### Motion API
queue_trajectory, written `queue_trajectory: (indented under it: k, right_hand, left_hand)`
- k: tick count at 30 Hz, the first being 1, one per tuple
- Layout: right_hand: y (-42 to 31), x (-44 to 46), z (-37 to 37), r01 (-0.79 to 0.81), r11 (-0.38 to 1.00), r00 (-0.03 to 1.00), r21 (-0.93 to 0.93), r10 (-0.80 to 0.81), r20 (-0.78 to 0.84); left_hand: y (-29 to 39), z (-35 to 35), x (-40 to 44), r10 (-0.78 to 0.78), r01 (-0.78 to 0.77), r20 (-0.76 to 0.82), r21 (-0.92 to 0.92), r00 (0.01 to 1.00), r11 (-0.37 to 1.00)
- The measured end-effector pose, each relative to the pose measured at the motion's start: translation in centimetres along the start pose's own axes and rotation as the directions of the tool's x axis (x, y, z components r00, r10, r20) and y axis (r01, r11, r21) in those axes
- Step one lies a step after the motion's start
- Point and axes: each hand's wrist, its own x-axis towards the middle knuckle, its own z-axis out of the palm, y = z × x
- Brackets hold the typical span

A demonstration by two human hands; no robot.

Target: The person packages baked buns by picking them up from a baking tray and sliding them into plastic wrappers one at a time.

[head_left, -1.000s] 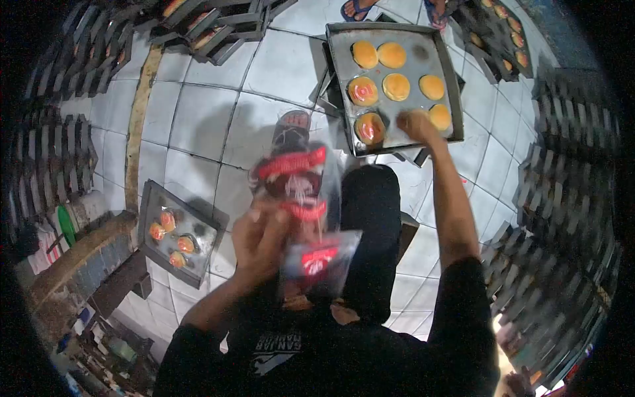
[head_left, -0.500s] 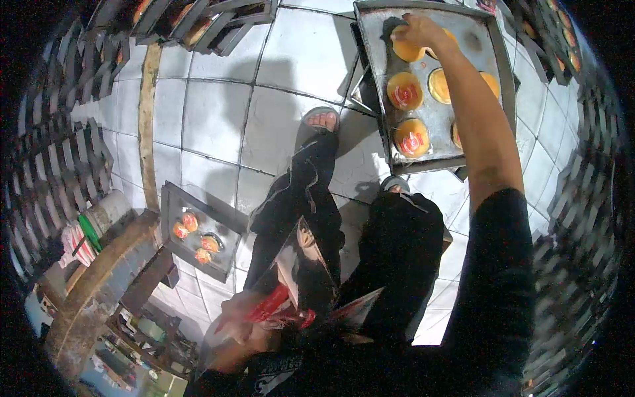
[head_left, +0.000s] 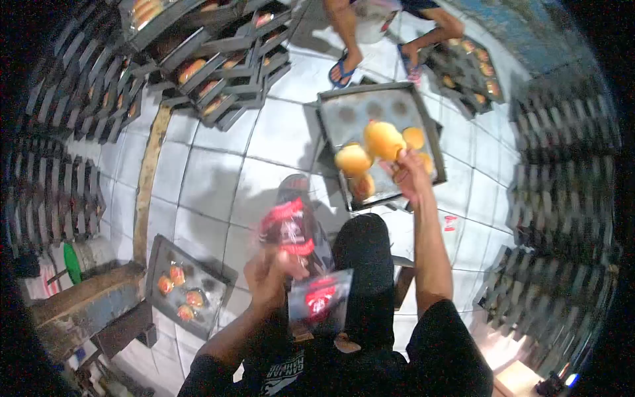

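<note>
My right hand (head_left: 411, 177) is closed on a round golden bun (head_left: 383, 139), held above a metal tray (head_left: 345, 132). More golden buns lie on that tray, among them one bun (head_left: 353, 159) on its left side and another bun (head_left: 413, 137) on its right. Over my lap, my left hand (head_left: 270, 272) grips a clear plastic bag (head_left: 288, 228) with red printing, slightly blurred. Just below it, a clear packet (head_left: 320, 299) with a red print lies over my legs; whether my left hand touches it I cannot tell.
A smaller tray (head_left: 223, 291) on the floor to the left holds several wrapped buns (head_left: 177, 274). Stacked trays (head_left: 218, 73) stand at the upper left, more stacks (head_left: 562, 198) along the right. Another person's legs (head_left: 345, 33) are beyond the tray. A wooden bench (head_left: 86, 291) stands at left.
My right hand has lifted a bun off the tray and come closer. My left hand has risen into clear view with the bag. The view has shifted, and another person's legs now show.
</note>
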Motion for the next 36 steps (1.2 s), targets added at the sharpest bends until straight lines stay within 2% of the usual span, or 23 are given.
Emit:
queue_trajectory:
  k: [1, 2, 3, 4, 5, 8, 11, 14, 17, 19, 21, 23, 24, 25, 26, 27, 28, 29, 31, 32, 35, 36]
  right_hand:
    - [1.3, -1.4, -1.4, -0.037, 0.987, 0.995, 0.154, 0.051, -0.090]
    - [0.7, -3.2, 0.2, -0.027, 0.975, 0.999, 0.222, 0.032, -0.020]
    - [-0.1, -4.6, 1.8, -0.040, 0.956, 0.998, 0.290, 0.049, -0.026]
    - [-0.6, -4.8, 1.4, -0.036, 0.936, 0.999, 0.350, 0.043, -0.011]
    - [-1.2, -4.9, 1.0, -0.039, 0.911, 0.999, 0.410, 0.040, 0.006]
    - [-6.3, -4.8, 1.4, 0.140, 0.925, 0.990, 0.353, -0.126, -0.063]
    - [-11.3, -6.3, 3.2, 0.331, 0.852, 0.942, 0.405, -0.326, -0.083]
    - [-12.2, -8.7, 2.7, 0.332, 0.825, 0.928, 0.458, -0.373, -0.002]
    - [-9.5, -12.8, 3.8, 0.240, 0.884, 0.965, 0.400, -0.260, -0.003]
    - [-7.7, -15.3, 6.0, 0.145, 0.966, 0.989, 0.213, -0.149, 0.002]
    - [-7.8, -19.3, 11.5, 0.212, 0.974, 0.967, 0.080, -0.220, 0.125]
    - [-5.8, -23.0, 14.9, 0.200, 0.979, 0.980, -0.040, -0.200, 0.019]
    - [-4.8, -24.6, 16.3, 0.380, 0.868, 0.923, -0.319, -0.337, 0.184]
    - [-4.1, -25.6, 17.6, 0.554, 0.646, 0.832, -0.525, -0.409, 0.375]
    - [-4.0, -25.8, 18.6, 0.725, 0.399, 0.688, -0.561, -0.446, 0.572]
    - [-4.1, -25.9, 19.4, 0.847, 0.123, 0.518, -0.518, -0.415, 0.748]
    - [-4.5, -26.2, 20.0, 0.824, -0.084, 0.493, -0.561, -0.384, 0.781]
    - [-4.4, -26.0, 19.6, 0.821, -0.132, 0.469, -0.555, -0.398, 0.789]
    - [-4.3, -25.2, 18.2, 0.803, -0.224, 0.431, -0.552, -0.422, 0.797]
    - [-5.0, -25.8, 19.4, 0.836, -0.195, 0.391, -0.512, -0.443, 0.807]
    - [-4.9, -25.8, 19.9, 0.783, -0.311, 0.390, -0.539, -0.429, 0.815]
    - [-4.8, -25.6, 20.1, 0.742, -0.385, 0.391, -0.548, -0.415, 0.821]
  left_hand:
    - [0.1, 0.2, 0.0, -0.034, 0.034, 0.007, 0.021, 0.999, 0.999]
    - [0.5, 0.5, 0.0, -0.066, 0.065, 0.010, 0.047, 0.998, 0.997]
    - [0.7, 0.8, -0.1, -0.095, 0.094, 0.008, 0.078, 0.995, 0.993]
    - [0.4, 1.6, -0.3, -0.133, 0.132, -0.052, -0.012, 0.990, 0.991]
    - [-0.2, 1.3, -0.5, -0.103, 0.102, -0.024, -0.042, 0.994, 0.994]
    - [0.0, 1.1, -1.2, -0.067, 0.069, 0.030, -0.088, 0.997, 0.994]
    - [-0.4, 1.0, -1.3, -0.045, 0.050, 0.043, -0.105, 0.998, 0.993]
    - [-0.9, 1.5, -0.9, -0.009, 0.009, 0.002, -0.096, 1.000, 0.995]
    - [0.1, 1.6, -0.9, -0.046, 0.046, 0.003, -0.149, 0.999, 0.988]
    - [0.9, 1.6, -1.1, -0.090, 0.093, 0.026, -0.211, 0.996, 0.973]
    - [1.9, 1.7, -0.3, -0.117, 0.130, 0.063, -0.301, 0.991, 0.945]
    - [0.5, 0.7, 2.0, -0.202, 0.239, 0.145, -0.324, 0.969, 0.915]
    - [-0.2, 0.5, 3.0, -0.254, 0.299, 0.173, -0.334, 0.952, 0.894]
    - [-0.6, 0.3, 3.9, -0.306, 0.360, 0.203, -0.341, 0.930, 0.868]
    - [-0.9, 1.5, 4.7, -0.330, 0.355, 0.131, -0.344, 0.935, 0.869]
    - [-1.2, 1.8, 4.9, -0.262, 0.329, 0.261, -0.258, 0.929, 0.908]
    - [-1.5, 2.2, 5.1, -0.408, 0.555, 0.410, -0.358, 0.816, 0.751]
    - [0.0, 3.4, 4.3, -0.499, 0.750, 0.569, -0.399, 0.654, 0.528]
    - [4.2, 5.4, 0.9, -0.484, 0.693, 0.503, -0.429, 0.716, 0.580]
    - [5.2, 6.0, 0.1, -0.470, 0.660, 0.470, -0.441, 0.747, 0.609]
    - [4.8, 5.2, -0.9, -0.341, 0.623, 0.538, -0.523, 0.771, 0.582]
    - [5.1, 5.1, -1.1, -0.353, 0.593, 0.487, -0.541, 0.799, 0.596]
